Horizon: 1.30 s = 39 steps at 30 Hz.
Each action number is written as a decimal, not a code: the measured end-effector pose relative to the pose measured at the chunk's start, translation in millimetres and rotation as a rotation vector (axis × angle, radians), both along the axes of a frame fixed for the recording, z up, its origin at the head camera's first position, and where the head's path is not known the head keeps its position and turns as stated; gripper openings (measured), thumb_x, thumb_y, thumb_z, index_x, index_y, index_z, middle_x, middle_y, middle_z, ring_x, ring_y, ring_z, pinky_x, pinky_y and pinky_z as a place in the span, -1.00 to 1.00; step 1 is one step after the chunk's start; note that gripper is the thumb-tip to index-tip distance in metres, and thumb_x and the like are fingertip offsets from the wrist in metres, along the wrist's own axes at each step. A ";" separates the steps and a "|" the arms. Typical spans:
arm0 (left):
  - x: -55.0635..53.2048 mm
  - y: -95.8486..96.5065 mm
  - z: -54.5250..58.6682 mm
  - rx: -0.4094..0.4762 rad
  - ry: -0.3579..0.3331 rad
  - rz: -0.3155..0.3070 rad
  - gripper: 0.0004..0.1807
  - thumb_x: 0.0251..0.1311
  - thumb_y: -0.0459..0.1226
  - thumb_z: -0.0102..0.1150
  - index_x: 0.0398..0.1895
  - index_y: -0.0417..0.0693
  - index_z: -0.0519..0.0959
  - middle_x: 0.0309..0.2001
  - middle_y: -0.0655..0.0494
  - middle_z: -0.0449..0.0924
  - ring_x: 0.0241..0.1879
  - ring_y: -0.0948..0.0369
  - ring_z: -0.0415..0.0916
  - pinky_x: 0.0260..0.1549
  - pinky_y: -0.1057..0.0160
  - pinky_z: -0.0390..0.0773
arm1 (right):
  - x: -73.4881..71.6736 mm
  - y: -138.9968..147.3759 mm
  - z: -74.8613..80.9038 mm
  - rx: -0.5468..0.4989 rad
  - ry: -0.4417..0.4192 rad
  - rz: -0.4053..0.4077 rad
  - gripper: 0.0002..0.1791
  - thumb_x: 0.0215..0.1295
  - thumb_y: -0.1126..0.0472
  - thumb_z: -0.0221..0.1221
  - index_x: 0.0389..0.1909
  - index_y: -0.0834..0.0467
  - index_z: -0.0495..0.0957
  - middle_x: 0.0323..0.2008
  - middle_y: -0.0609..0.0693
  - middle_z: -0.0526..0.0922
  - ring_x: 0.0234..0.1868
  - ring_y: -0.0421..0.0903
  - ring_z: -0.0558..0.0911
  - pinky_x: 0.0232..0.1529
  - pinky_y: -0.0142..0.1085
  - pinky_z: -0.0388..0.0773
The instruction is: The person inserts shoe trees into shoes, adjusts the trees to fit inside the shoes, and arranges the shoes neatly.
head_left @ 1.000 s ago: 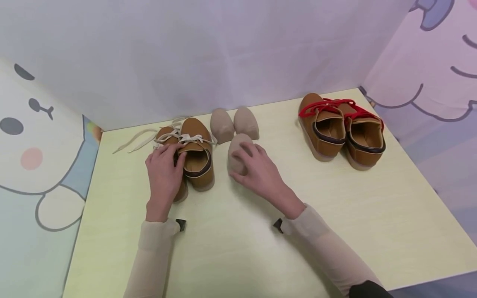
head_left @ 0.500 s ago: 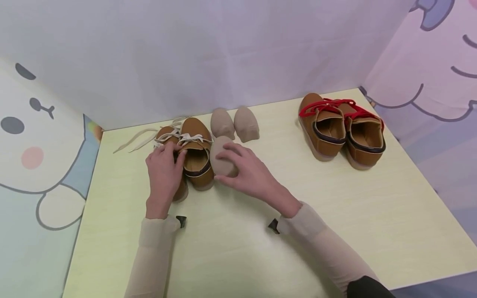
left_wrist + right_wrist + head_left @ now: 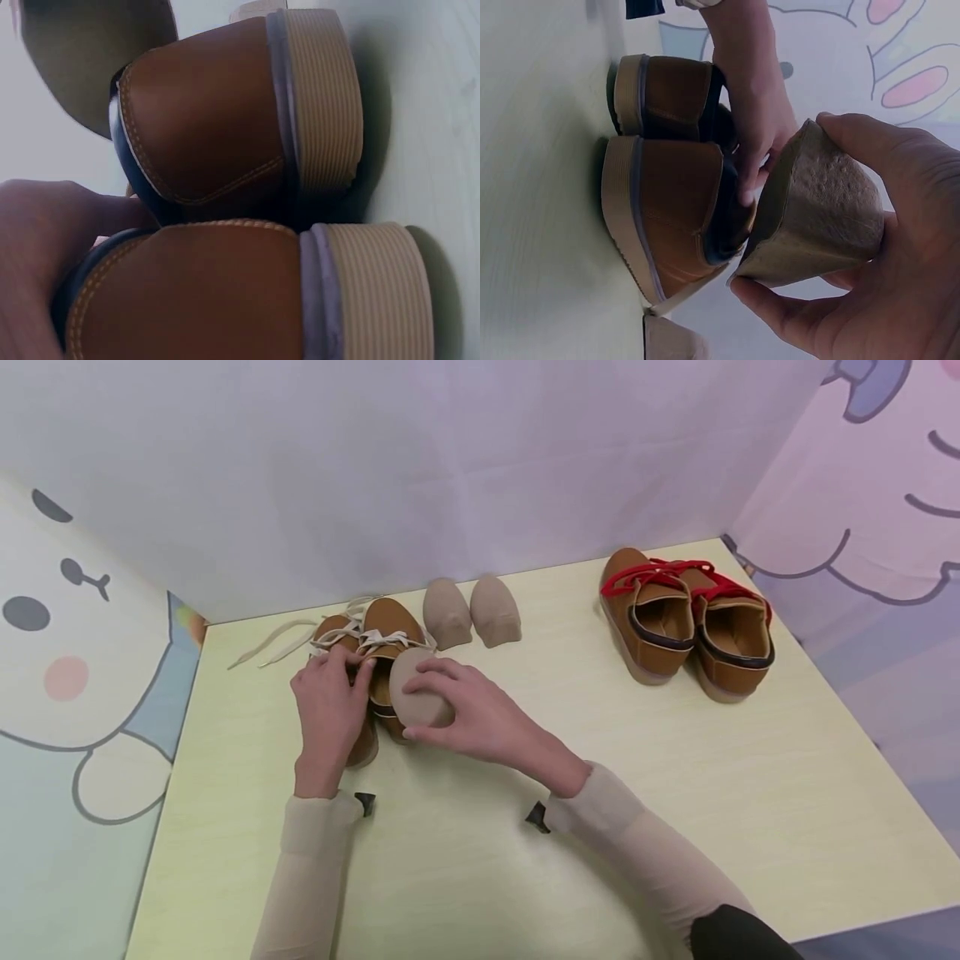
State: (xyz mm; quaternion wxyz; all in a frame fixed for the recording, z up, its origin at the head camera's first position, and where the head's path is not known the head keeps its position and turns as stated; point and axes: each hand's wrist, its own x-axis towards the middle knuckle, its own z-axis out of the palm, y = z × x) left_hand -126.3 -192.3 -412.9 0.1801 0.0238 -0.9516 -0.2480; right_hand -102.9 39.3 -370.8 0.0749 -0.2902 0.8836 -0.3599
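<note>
My right hand (image 3: 480,710) grips a beige moulded-pulp shoe insert (image 3: 420,693) between thumb and fingers. The insert is raised over the opening of a brown shoe with white laces (image 3: 392,622), partly hiding it; its hollow end shows in the right wrist view, where the insert (image 3: 817,210) is tilted beside the shoe's collar (image 3: 721,202). My left hand (image 3: 327,714) pinches that shoe at the edge of its opening near the tongue, thumb at the inner side. Under this hand stands the matching brown shoe (image 3: 364,747), mostly covered. Both heels show in the left wrist view.
Two more pulp inserts (image 3: 495,610) lie side by side behind, near the wall. A second pair of brown shoes with red laces (image 3: 663,622) stands at the right on the pale table (image 3: 450,877). Loose white lace ends (image 3: 277,643) trail at the left.
My right hand has carried the shoe insert leftwards, from beside the white-laced shoe to over its opening. My left hand has stayed at the shoe.
</note>
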 end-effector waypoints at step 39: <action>2.5 -9.7 -0.3 0.065 -0.003 -0.100 -0.83 0.40 -0.27 0.31 -0.19 -0.24 0.65 -0.14 -0.25 0.70 0.13 -0.22 0.52 0.29 -0.41 0.24 | -17.0 -53.0 -2.4 0.150 0.070 -0.157 -0.23 0.18 -0.46 0.33 0.25 -0.06 0.51 0.32 -0.07 0.52 0.12 -0.01 0.62 -0.05 -0.12 0.69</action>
